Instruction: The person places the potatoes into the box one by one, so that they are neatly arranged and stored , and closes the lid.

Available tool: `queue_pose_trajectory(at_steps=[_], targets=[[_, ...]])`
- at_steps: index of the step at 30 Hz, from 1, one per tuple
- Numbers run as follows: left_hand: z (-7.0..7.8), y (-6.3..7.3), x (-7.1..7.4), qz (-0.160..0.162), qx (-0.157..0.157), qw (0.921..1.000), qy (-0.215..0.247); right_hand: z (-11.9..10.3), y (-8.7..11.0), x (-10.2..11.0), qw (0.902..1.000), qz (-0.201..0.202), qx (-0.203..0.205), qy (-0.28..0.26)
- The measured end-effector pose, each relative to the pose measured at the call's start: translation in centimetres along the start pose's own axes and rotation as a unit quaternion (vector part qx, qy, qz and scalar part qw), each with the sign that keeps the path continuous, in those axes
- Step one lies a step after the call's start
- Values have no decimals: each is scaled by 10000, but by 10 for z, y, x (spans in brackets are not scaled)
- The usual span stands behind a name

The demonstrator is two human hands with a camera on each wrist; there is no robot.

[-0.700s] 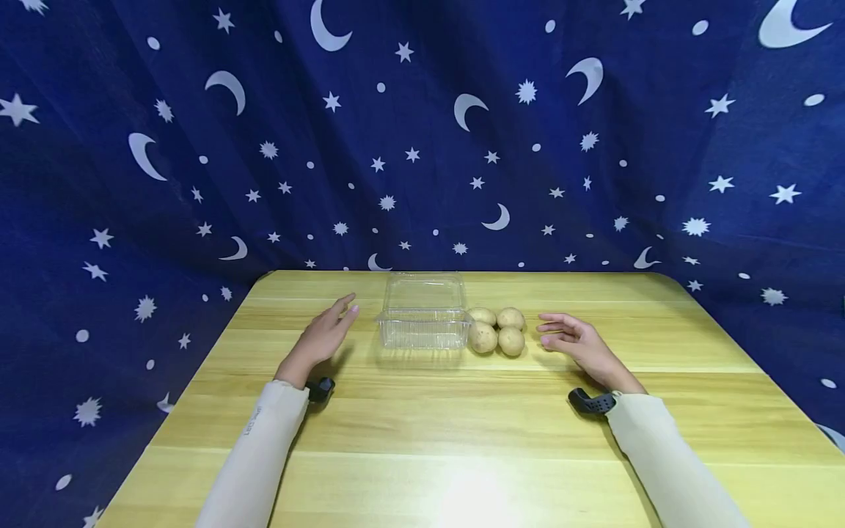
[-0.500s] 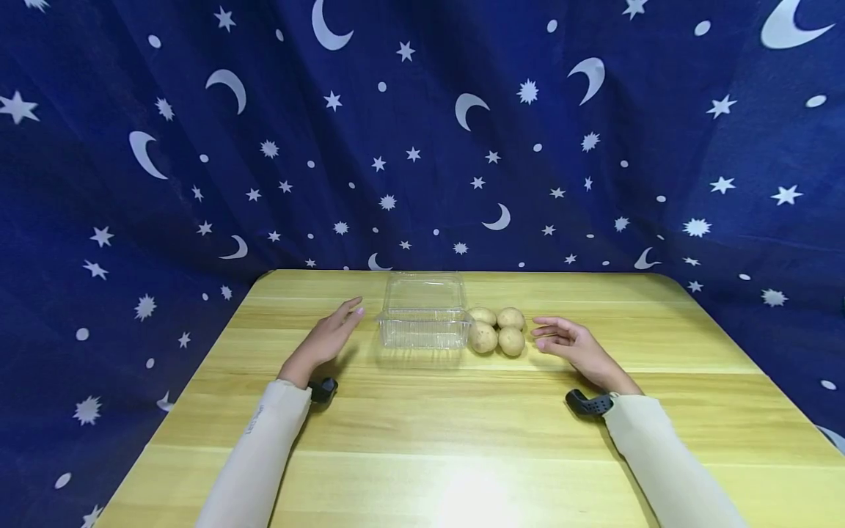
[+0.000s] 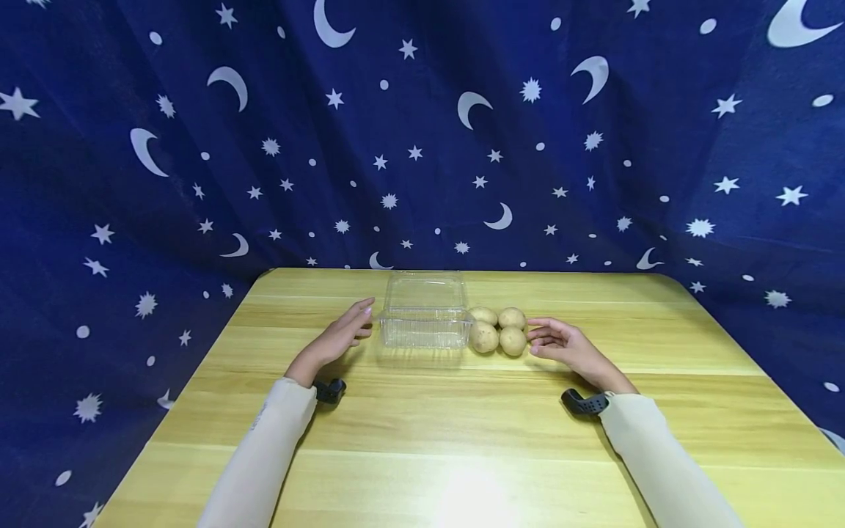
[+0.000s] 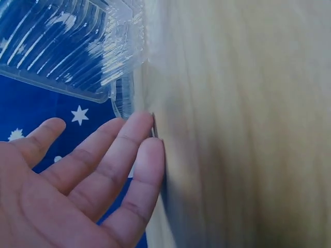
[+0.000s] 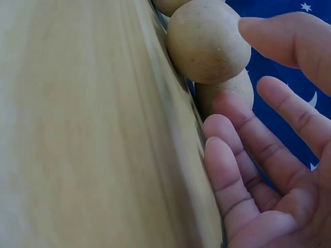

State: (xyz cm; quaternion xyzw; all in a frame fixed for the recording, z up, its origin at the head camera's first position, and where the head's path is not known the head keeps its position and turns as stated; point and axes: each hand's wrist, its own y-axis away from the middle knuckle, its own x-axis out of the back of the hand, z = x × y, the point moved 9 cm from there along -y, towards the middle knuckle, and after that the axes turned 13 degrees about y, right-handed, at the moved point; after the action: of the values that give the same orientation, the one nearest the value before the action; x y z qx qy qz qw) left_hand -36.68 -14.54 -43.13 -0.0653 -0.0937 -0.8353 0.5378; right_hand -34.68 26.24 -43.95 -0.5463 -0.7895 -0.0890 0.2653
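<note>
A clear plastic clamshell box (image 3: 425, 334) stands mid-table with its lid (image 3: 425, 291) raised at the back. Just left of it, my left hand (image 3: 335, 339) holds nothing, fingers extended toward the box; the left wrist view shows the box's ribbed wall (image 4: 57, 46) beyond the fingertips. Several potatoes, including a front right one (image 3: 513, 341) and a front left one (image 3: 484, 336), cluster against the box's right side. My right hand (image 3: 574, 350) is beside them, fingers loosely bent. Its fingertips are very near a potato (image 5: 207, 41); whether they touch I cannot tell.
The light wooden table (image 3: 422, 418) spreads out in front of the box and to both sides. A dark blue curtain (image 3: 422, 132) with moons and stars hangs behind the table's far edge. Black bands (image 3: 584, 403) sit on both wrists.
My left hand has moved right and slightly forward, closer to the box. My right hand has moved left, up to the potatoes. The box and potatoes have stayed in place.
</note>
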Motion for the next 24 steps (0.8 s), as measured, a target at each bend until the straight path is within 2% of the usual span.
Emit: queue_pose_trajectory(at_steps=[5,13,24], targets=[[-1,-4,-3,-188,-48,9997,154,0,-3,-4,9996,-226,-36,190],[-3,-13,-4,-333,-80,9986,405,-9,-8,-9,9977,-328,156,565],[-5,-18,-9,-699,-144,9920,1041,-15,-13,-16,9954,-508,154,797]])
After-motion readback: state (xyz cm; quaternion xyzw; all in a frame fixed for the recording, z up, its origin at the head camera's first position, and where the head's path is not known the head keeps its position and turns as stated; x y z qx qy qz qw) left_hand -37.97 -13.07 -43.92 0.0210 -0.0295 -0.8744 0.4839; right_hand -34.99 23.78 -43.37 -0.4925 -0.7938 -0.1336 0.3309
